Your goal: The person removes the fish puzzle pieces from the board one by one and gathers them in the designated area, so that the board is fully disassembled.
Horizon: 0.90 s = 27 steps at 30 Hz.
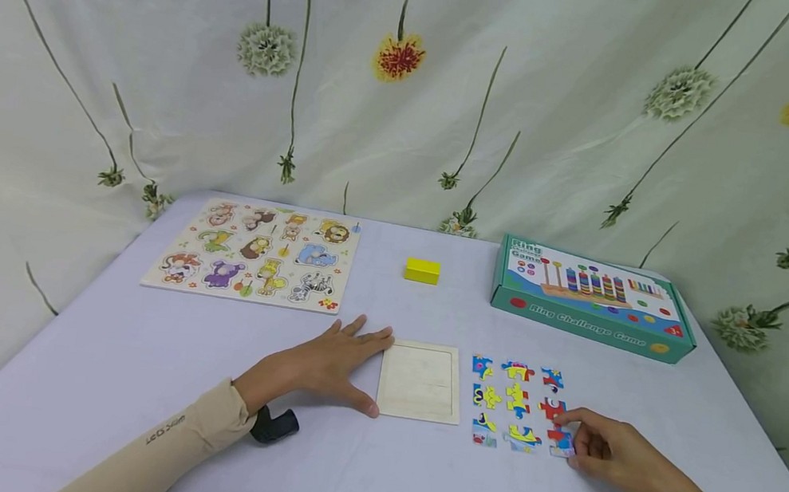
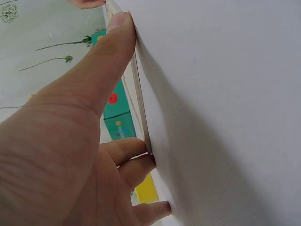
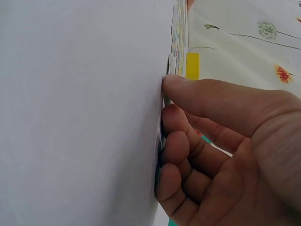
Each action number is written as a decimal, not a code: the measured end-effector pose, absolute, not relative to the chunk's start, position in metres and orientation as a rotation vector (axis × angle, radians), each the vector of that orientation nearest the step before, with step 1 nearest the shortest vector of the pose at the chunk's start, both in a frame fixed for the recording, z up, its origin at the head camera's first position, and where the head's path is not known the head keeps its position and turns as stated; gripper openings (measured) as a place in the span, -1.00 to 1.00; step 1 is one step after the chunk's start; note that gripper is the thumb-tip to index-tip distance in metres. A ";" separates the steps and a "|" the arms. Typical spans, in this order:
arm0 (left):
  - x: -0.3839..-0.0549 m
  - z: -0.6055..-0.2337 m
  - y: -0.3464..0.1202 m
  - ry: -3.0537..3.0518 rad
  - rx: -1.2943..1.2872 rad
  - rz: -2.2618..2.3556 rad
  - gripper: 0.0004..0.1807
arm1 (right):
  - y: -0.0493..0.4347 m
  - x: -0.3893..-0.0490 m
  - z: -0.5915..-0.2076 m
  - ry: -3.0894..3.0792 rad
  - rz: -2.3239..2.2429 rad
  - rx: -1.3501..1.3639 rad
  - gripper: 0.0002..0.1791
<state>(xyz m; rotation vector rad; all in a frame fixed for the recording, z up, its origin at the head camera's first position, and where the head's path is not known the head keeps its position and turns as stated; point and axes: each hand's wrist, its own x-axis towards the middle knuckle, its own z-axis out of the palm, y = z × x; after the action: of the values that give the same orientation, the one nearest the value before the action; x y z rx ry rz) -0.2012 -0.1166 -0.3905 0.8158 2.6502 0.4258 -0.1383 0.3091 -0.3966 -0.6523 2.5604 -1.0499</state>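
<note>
My left hand (image 1: pixel 331 364) rests on the table with fingers spread, its thumb and fingertips touching the left side of a square wooden puzzle tray (image 1: pixel 455 389). The tray's thin edge (image 2: pixel 141 106) shows between thumb and fingers in the left wrist view. Right of the tray lie several colourful jigsaw pieces in three columns, among them a yellow piece (image 1: pixel 517 398). My right hand (image 1: pixel 621 458) has index finger and thumb curled about the lower piece (image 1: pixel 559 441) of the right column. Its index fingertip touches the red piece (image 1: pixel 552 408) just above. The other fingers are bent inward.
An animal puzzle board (image 1: pixel 256 255) lies at the back left. A yellow block (image 1: pixel 422 271) stands behind the tray. At the back right is a green Ring Challenge Game box (image 1: pixel 594 299). A flowered cloth (image 1: pixel 408 119) hangs behind the table.
</note>
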 end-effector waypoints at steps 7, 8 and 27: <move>-0.200 -0.390 -0.117 2.649 0.813 0.429 0.14 | 0.308 -0.138 -0.397 2.566 -1.049 -0.634 -0.57; -0.200 -0.390 -0.118 2.649 0.811 0.430 0.14 | 0.308 -0.137 -0.398 2.570 -1.049 -0.636 -0.57; -0.198 -0.391 -0.120 2.656 0.795 0.430 0.16 | 0.291 -0.137 -0.387 2.713 -1.030 -0.541 -0.72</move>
<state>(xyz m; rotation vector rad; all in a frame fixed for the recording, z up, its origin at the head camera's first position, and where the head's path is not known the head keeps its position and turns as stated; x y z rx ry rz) -0.1984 -0.1199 -0.3914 0.7953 2.6556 0.4301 -0.1367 0.2909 -0.3874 -0.5408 2.7134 -1.0299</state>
